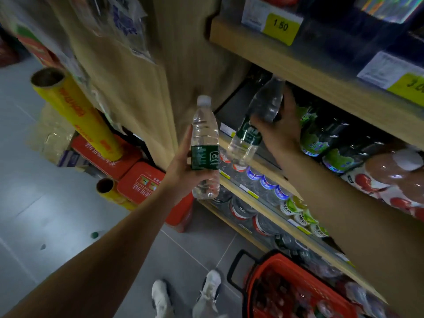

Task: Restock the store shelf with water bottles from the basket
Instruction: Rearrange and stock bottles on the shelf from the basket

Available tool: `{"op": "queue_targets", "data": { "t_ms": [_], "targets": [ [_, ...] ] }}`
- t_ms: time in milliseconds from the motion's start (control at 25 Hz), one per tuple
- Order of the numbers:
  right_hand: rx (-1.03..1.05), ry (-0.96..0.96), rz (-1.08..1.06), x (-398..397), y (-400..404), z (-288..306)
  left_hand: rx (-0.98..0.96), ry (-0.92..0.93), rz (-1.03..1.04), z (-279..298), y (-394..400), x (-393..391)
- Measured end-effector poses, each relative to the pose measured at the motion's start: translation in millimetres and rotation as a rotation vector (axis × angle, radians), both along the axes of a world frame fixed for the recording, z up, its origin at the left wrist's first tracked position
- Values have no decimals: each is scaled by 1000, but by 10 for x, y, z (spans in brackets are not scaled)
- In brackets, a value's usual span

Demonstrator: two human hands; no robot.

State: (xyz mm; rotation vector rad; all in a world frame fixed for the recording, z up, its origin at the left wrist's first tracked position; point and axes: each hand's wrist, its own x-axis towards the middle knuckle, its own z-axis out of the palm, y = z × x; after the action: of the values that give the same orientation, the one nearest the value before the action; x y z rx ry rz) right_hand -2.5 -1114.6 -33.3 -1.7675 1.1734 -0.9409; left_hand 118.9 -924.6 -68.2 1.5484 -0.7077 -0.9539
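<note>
Clear green-labelled water bottle (205, 145) in left grip (183, 166); second bottle (254, 125) in right grip (278, 125).

This is looking like a shop: wooden shelves (298, 65) are holding rows of drinks, yellow price tags (281, 28) are sticking on them, and a red basket (275, 267) is sitting on the floor.

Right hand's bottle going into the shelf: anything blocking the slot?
Nothing visible blocks it. The right hand tilts its bottle, cap first, into a dark gap at the shelf's left end. Green-labelled bottles stand just right of the gap, beside the hand.
</note>
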Motion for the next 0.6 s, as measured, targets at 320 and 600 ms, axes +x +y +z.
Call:
{"op": "queue_targets", "data": {
  "t_ms": [320,600],
  "targets": [
    [-189,-107,-254,548,-430,-112,-5,-36,-21,-284,-533,400],
    [-290,-15,-176,564,-455,-461,-8,-114,-39,-581,-658,470]
  ]
}}
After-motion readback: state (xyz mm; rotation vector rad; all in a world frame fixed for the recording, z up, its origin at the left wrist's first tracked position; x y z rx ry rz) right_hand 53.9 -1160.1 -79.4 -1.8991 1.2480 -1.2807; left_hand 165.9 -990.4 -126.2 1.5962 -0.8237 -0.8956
